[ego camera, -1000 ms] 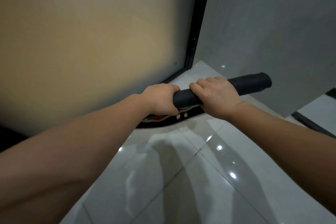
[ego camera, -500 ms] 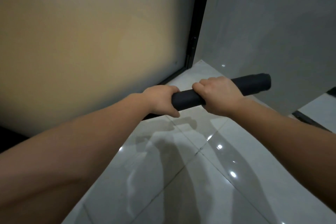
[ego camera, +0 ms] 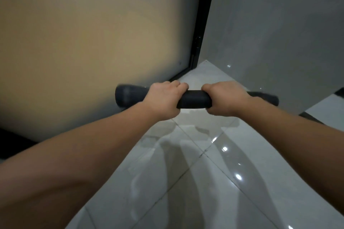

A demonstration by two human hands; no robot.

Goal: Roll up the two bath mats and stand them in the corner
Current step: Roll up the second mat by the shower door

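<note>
One rolled mat [ego camera: 194, 99] | left hand [ego camera: 163, 100], right hand [ego camera: 226, 99] gripping | held level

Rolled mat [ego camera: 193, 99] plain dark grey/black; floor tiles [ego camera: 214, 182] glossy white; door frame [ego camera: 206, 24] black.

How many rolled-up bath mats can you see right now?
1: the dark rolled bath mat, held level above the tiled floor by the left hand and right hand. A second one may be out of view.

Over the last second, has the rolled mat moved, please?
Yes. The rolled mat has levelled out, its left end now showing against the frosted door.
</note>
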